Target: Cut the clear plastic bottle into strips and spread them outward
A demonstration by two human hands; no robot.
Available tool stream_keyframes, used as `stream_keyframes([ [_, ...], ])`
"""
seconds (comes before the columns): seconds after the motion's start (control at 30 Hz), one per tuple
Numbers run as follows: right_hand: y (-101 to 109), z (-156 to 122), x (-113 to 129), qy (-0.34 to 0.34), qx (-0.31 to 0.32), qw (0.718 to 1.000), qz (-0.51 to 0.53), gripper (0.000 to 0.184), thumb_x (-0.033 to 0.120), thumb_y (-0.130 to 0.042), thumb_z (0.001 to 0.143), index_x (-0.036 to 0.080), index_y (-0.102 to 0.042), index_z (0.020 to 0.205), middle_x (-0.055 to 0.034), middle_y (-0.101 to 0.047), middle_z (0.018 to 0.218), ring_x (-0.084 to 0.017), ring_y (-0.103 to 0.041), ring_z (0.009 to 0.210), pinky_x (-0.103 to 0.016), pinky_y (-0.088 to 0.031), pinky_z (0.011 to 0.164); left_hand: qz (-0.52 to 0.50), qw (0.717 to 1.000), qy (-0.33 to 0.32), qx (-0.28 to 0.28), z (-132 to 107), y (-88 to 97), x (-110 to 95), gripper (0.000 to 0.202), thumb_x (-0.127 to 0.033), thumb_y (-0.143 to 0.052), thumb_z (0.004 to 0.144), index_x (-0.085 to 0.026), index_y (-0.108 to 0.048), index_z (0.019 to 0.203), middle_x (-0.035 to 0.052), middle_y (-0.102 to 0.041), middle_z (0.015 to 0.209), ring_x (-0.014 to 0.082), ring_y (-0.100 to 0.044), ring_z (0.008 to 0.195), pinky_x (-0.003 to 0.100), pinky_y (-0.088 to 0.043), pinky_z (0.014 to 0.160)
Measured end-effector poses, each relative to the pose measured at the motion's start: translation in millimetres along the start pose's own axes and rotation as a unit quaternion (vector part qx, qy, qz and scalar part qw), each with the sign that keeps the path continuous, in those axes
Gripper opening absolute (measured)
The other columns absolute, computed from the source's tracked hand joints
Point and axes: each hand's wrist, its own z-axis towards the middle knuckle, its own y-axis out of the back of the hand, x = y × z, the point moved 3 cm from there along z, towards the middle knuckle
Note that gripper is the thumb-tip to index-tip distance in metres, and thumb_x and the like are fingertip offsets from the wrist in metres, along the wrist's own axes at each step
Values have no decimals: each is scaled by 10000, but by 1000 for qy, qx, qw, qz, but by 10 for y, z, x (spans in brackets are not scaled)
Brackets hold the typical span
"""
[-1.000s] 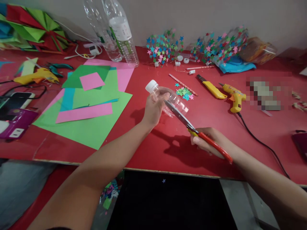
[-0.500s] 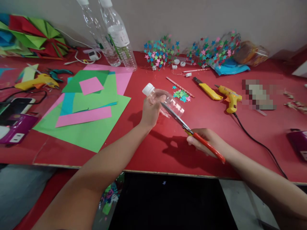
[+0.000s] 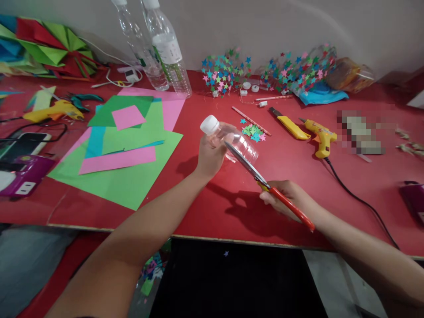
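Note:
My left hand [image 3: 209,155] is wrapped round a small clear plastic bottle [image 3: 243,148] with a white cap [image 3: 210,125], holding it tilted above the red table [image 3: 232,203]. My right hand [image 3: 288,198] grips red-handled scissors [image 3: 265,182]. Their blades lie against the bottle's side, just right of my left fingers. A small pile of paper stars [image 3: 253,130] lies on the table behind the bottle.
Green, pink and blue paper sheets [image 3: 122,150] lie to the left. Two tall clear bottles [image 3: 162,48] stand at the back. A yellow utility knife [image 3: 287,123], a yellow glue gun [image 3: 320,134] with its black cord [image 3: 361,198], a pencil [image 3: 251,120] and star-covered decorations [image 3: 225,70] lie to the right.
Both hands keep their grip. The bottle and scissors have stayed together, shifting only slightly as the camera moved.

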Motion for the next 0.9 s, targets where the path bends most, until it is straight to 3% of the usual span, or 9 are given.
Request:
stream_keyframes([
  [0.23, 34, 32, -34, -4, -19, 1000, -24, 469, 627, -581, 806, 179, -508, 690, 34, -465, 572, -73, -381, 469, -220, -264, 450, 43, 999, 4, 25, -16, -27, -87, 281, -468, -705, 770, -213, -627, 857, 36, -713, 829, 171, -698, 800, 333, -565, 790],
  [0.57, 19, 6, -24, -2, -19, 1000, -22, 473, 594, -593, 812, 200, -407, 627, 63, -353, 547, -65, -323, 478, -217, -245, 460, 27, 999, -17, 28, -30, -44, -97, 213, -387, -691, 804, -204, -633, 898, 42, -701, 803, 161, -688, 771, 329, -553, 778],
  [0.9, 69, 21, -61, 3, -11, 999, -35, 494, 625, -608, 791, 193, -431, 631, 48, -419, 543, -73, -363, 476, -222, -249, 459, 56, 998, -11, 27, -23, -30, -96, 198, -339, -699, 781, -214, -582, 880, 33, -694, 821, 183, -693, 827, 363, -555, 817],
])
